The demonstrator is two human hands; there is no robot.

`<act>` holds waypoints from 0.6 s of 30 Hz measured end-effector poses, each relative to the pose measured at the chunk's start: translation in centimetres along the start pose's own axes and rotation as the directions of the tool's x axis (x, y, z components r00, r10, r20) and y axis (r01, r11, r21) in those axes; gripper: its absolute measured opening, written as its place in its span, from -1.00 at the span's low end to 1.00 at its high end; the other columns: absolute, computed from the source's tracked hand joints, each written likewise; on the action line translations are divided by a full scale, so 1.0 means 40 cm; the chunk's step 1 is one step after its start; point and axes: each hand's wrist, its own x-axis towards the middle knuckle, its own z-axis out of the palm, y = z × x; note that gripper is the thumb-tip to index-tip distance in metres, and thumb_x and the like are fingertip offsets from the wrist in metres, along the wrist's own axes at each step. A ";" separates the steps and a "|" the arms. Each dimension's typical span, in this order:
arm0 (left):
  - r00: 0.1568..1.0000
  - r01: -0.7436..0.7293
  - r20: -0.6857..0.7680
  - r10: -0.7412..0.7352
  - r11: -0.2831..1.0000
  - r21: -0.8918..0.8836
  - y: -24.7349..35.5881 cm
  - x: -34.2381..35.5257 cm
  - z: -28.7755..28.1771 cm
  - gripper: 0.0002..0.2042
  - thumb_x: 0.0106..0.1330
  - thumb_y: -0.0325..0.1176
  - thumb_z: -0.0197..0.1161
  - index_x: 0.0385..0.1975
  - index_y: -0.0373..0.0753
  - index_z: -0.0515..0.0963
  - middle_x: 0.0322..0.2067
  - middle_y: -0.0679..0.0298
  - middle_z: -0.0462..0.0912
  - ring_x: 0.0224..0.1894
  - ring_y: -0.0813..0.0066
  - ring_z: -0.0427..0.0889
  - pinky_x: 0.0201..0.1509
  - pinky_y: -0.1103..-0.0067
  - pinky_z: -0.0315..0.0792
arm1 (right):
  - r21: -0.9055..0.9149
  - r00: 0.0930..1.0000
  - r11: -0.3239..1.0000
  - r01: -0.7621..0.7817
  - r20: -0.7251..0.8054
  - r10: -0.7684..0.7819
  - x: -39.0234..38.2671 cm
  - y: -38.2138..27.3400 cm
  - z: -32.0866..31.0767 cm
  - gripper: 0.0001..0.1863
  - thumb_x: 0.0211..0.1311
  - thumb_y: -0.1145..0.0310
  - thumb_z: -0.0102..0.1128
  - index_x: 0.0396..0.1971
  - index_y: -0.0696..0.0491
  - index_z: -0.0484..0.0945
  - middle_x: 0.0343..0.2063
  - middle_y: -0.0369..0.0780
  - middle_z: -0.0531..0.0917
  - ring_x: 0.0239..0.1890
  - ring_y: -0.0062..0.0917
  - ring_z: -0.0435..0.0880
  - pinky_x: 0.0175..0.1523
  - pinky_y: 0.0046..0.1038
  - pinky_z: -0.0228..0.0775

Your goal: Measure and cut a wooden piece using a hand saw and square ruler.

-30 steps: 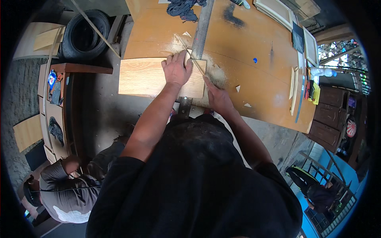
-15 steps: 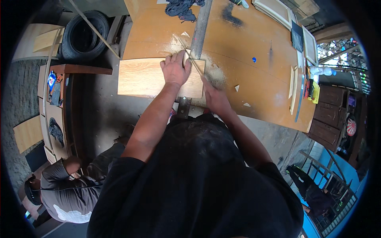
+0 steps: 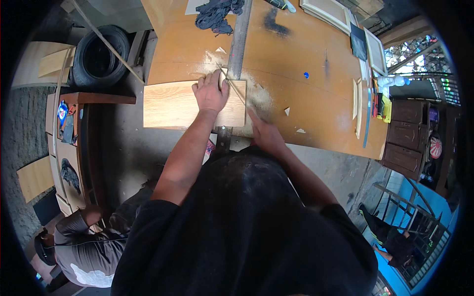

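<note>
A wood-grain board (image 3: 168, 106) lies across the table's left edge, bridging the gap beside it. My left hand (image 3: 210, 96) presses on it, fingers bent, gripping a small pale piece of wood (image 3: 222, 79) by the far edge. Against that piece runs the thin blade of a handsaw (image 3: 237, 91), seen nearly edge-on and slanting toward me. My right hand (image 3: 267, 133) is closed round the near end of the saw, with the handle hidden inside it. Sawdust (image 3: 260, 96) is scattered round the cut.
Small offcuts (image 3: 287, 111), a blue cap (image 3: 306, 75) and a dark cloth (image 3: 217, 15) lie on the brown table (image 3: 316, 108). A metal bar (image 3: 239, 44) runs along it. Frames stand at the far right. A tyre (image 3: 101, 56) sits left. A co-worker (image 3: 91, 251) is at lower left.
My right hand has drawn the saw back a little toward me. My left hand stays on the board. The whole view has shifted slightly.
</note>
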 end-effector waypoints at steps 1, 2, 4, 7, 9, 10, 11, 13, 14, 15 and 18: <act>1.000 -0.001 -0.007 0.001 1.000 0.000 -0.002 0.005 0.006 -0.53 0.29 -0.04 0.09 0.14 -0.10 0.49 -0.05 0.25 0.62 0.01 0.21 0.50 0.07 0.23 0.22 | -0.003 1.000 1.000 0.006 -0.003 -0.006 -0.023 0.015 0.002 -0.39 0.28 0.51 0.01 0.36 -0.01 0.27 -0.41 0.20 0.59 -0.37 0.11 0.63 -0.23 -0.02 0.45; 0.999 -0.029 -0.042 0.030 1.000 0.005 -0.004 0.010 0.011 -0.53 0.29 -0.04 0.09 0.15 -0.10 0.48 -0.05 0.24 0.62 0.01 0.22 0.49 0.07 0.24 0.22 | -0.067 0.982 0.988 0.138 -0.118 -0.145 -0.042 0.032 0.004 -0.40 0.29 0.50 0.00 0.36 -0.01 0.27 -0.44 0.17 0.60 -0.40 0.09 0.63 -0.24 -0.02 0.46; 0.997 -0.058 -0.058 0.058 0.998 0.012 -0.009 -0.005 0.013 -0.52 0.29 -0.05 0.09 0.15 -0.11 0.48 -0.05 0.23 0.62 0.02 0.22 0.49 0.07 0.24 0.21 | -0.138 0.938 0.960 0.244 -0.217 -0.270 -0.046 0.007 -0.006 -0.41 0.30 0.50 -0.02 0.37 -0.02 0.26 -0.46 0.14 0.60 -0.42 0.07 0.62 -0.25 -0.02 0.46; 0.998 -0.055 -0.038 0.055 0.998 0.001 -0.007 0.005 0.008 -0.51 0.28 -0.05 0.10 0.16 -0.12 0.48 -0.05 0.22 0.61 0.03 0.22 0.49 0.08 0.24 0.21 | 0.018 0.987 0.992 -0.127 0.096 0.125 0.073 -0.031 -0.026 -0.42 0.30 0.49 0.01 0.35 -0.02 0.29 -0.42 0.18 0.60 -0.35 0.07 0.65 -0.19 -0.07 0.50; 0.998 -0.047 -0.031 0.047 0.999 -0.002 -0.009 0.007 0.013 -0.51 0.27 -0.05 0.11 0.17 -0.12 0.47 -0.06 0.23 0.62 0.02 0.21 0.49 0.10 0.23 0.20 | -0.059 0.999 0.998 -0.026 0.018 0.027 0.137 0.001 0.017 -0.42 0.31 0.49 0.02 0.35 -0.04 0.30 -0.41 0.18 0.60 -0.33 0.07 0.66 -0.16 -0.05 0.51; 0.998 -0.050 -0.037 0.050 0.999 0.001 -0.009 0.009 0.011 -0.51 0.27 -0.05 0.11 0.17 -0.12 0.47 -0.06 0.23 0.62 0.02 0.21 0.49 0.10 0.23 0.20 | -0.059 1.000 0.998 -0.021 0.012 0.021 0.138 0.016 0.033 -0.42 0.31 0.49 0.02 0.35 -0.04 0.30 -0.41 0.18 0.60 -0.33 0.07 0.66 -0.16 -0.05 0.51; 0.999 -0.027 -0.030 0.026 0.999 -0.026 -0.010 0.007 0.009 -0.50 0.27 -0.05 0.11 0.17 -0.12 0.47 -0.03 0.22 0.60 0.03 0.21 0.47 0.10 0.23 0.19 | -0.037 0.998 0.999 0.038 -0.045 -0.040 0.137 0.032 0.049 -0.41 0.29 0.50 0.01 0.35 -0.05 0.29 -0.45 0.15 0.60 -0.38 0.09 0.63 -0.18 -0.01 0.49; 1.000 -0.001 -0.022 0.000 0.999 -0.054 0.008 0.000 -0.004 -0.50 0.27 -0.06 0.12 0.17 -0.13 0.47 0.00 0.22 0.59 0.05 0.20 0.45 0.09 0.22 0.18 | -0.021 0.990 0.995 0.100 -0.100 -0.101 0.132 0.046 0.059 -0.40 0.28 0.51 0.00 0.35 -0.07 0.28 -0.49 0.12 0.60 -0.43 0.10 0.61 -0.21 0.04 0.46; 0.999 0.035 -0.030 -0.036 0.999 -0.035 0.018 0.002 -0.009 -0.50 0.28 -0.05 0.11 0.16 -0.16 0.48 0.04 0.21 0.57 0.11 0.20 0.41 0.17 0.17 0.14 | -0.044 0.984 0.992 0.120 -0.125 -0.124 0.131 0.054 0.064 -0.39 0.28 0.51 0.00 0.36 -0.08 0.27 -0.48 0.12 0.61 -0.42 0.10 0.61 -0.21 0.04 0.46; 0.997 0.074 -0.038 -0.074 0.997 -0.013 0.020 0.001 -0.017 -0.51 0.29 -0.05 0.11 0.15 -0.19 0.49 0.08 0.21 0.54 0.18 0.19 0.37 0.25 0.11 0.10 | -0.064 0.978 0.988 0.140 -0.148 -0.148 0.131 0.048 0.067 -0.39 0.28 0.52 0.00 0.36 -0.08 0.26 -0.47 0.13 0.61 -0.42 0.11 0.61 -0.21 0.04 0.46; 1.000 0.015 0.007 -0.016 0.997 0.081 -0.006 0.006 0.006 -0.52 0.32 -0.04 0.09 0.10 -0.25 0.52 0.16 0.22 0.48 0.31 0.17 0.25 0.41 -0.06 -0.12 | -0.029 0.998 0.999 0.042 -0.048 -0.043 0.130 0.032 0.059 -0.37 0.27 0.52 0.01 0.37 -0.09 0.24 -0.42 0.17 0.61 -0.37 0.12 0.62 -0.18 0.04 0.47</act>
